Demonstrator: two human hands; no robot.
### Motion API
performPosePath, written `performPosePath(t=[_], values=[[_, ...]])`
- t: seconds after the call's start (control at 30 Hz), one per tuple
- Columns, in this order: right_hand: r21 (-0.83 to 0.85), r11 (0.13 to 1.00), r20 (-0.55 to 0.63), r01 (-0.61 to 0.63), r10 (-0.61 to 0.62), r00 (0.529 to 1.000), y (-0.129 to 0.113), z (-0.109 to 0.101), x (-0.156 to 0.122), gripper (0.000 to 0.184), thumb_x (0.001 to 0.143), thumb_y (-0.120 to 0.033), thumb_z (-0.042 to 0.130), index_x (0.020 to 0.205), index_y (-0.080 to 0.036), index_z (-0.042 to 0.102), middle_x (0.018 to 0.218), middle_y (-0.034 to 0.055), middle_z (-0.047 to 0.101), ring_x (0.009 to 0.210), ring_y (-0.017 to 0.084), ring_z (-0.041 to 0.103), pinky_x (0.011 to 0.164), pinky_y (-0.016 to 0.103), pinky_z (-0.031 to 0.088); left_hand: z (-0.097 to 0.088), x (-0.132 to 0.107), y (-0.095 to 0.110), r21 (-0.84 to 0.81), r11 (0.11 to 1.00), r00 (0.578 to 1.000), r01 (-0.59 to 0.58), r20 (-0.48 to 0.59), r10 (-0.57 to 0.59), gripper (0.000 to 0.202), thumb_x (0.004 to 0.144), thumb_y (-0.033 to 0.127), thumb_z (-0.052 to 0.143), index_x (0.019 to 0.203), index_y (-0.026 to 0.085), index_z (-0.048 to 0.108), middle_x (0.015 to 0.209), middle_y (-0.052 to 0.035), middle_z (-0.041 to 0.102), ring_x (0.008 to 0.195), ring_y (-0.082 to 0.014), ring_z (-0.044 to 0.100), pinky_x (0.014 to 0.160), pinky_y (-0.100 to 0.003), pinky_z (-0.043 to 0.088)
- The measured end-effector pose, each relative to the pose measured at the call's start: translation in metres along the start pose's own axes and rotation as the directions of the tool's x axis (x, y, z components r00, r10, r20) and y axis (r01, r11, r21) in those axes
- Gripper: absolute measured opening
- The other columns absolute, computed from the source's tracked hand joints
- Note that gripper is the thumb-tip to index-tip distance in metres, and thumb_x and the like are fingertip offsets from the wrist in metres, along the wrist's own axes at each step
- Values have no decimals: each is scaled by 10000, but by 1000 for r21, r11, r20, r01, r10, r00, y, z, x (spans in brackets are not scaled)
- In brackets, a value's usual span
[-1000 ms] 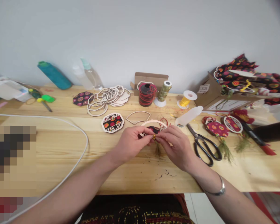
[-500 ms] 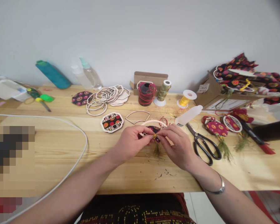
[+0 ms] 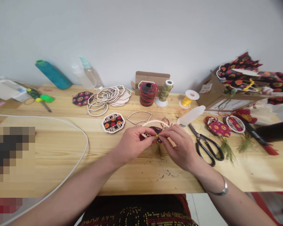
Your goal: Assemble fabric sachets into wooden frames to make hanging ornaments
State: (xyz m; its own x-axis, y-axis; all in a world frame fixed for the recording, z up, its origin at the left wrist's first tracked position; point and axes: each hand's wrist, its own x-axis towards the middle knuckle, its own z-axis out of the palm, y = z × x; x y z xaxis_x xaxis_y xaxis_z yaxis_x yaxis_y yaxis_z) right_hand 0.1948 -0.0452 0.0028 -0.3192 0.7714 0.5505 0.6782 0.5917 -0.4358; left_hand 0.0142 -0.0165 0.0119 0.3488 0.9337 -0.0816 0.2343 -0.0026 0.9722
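Here, left hand (image 3: pixel 137 142) and right hand (image 3: pixel 179 146) pinch yellow cord (image 3: pixel 157 136); cardboard box (image 3: pixel 204 99) label (image 3: pixel 206 88) reads "3025"

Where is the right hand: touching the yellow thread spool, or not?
Apart. The head view shows the yellow thread spool standing farther back than the right hand, with the pale bottle and some wooden tabletop between them.

On my table (image 3: pixel 127 180), to my left: one teal thread cone (image 3: pixel 53 74); two translucent bottles (image 3: pixel 93 76), side by side; one curved white cable (image 3: pixel 87 142). To my right: one cardboard box (image 3: pixel 206 98).
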Motion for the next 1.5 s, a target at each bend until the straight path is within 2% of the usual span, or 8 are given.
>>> performPosePath(t=[0.37, 0.57, 0.9, 1.2, 1.5], values=[[9, 1000, 6, -4, 4, 1000, 0, 0, 3, 90, 865, -119, 541, 861, -175, 612, 790, 67, 654, 738, 182, 571, 687, 347, 480, 1, 0, -7, -10, 997, 997, -81, -15, 81, 119, 767, 211, 634, 833, 183, 729, 901, -35, 734, 757, -146, 678, 685, -260, 584], [37, 999, 26, -23, 22, 999, 0, 0, 3, 73, 848, -121, 557, 849, -158, 620, 785, 77, 647, 743, 191, 577, 682, 353, 470, 0, 0, -7, -10, 998, 998, -63, -22, 63, 121, 761, 217, 636, 827, 171, 726, 913, -55, 724, 733, -150, 680, 678, -283, 594], [100, 994, 33, -42, 39, 999, -3, -5, 0, 119, 832, -160, 595, 946, -162, 630, 859, 77, 653, 785, 187, 578, 704, 362, 480, 1, 0, -6, -8, 997, 997, -81, -17, 81, 126, 771, 228, 624, 824, 170, 722, 919, -62, 724, 755, -156, 678, 680, -283, 580], [77, 997, -7, -20, 20, 1000, -3, -1, 1, 64, 846, -136, 600, 890, -171, 632, 825, 69, 666, 760, 176, 588, 684, 343, 491, 1, 0, -5, 48, 992, 993, -120, -12, 120, 118, 767, 200, 619, 815, 175, 724, 914, -66, 728, 834, -181, 683, 684, -281, 568], [64, 998, -10, 7, -6, 1000, 1, 0, 0, 79, 858, -116, 579, 882, -167, 634, 807, 67, 662, 751, 175, 579, 680, 346, 493, 1, -1, -4, 78, 985, 988, -151, -12, 153, 124, 771, 173, 618, 834, 176, 725, 906, -57, 737, 788, -149, 685, 636, -227, 551]])
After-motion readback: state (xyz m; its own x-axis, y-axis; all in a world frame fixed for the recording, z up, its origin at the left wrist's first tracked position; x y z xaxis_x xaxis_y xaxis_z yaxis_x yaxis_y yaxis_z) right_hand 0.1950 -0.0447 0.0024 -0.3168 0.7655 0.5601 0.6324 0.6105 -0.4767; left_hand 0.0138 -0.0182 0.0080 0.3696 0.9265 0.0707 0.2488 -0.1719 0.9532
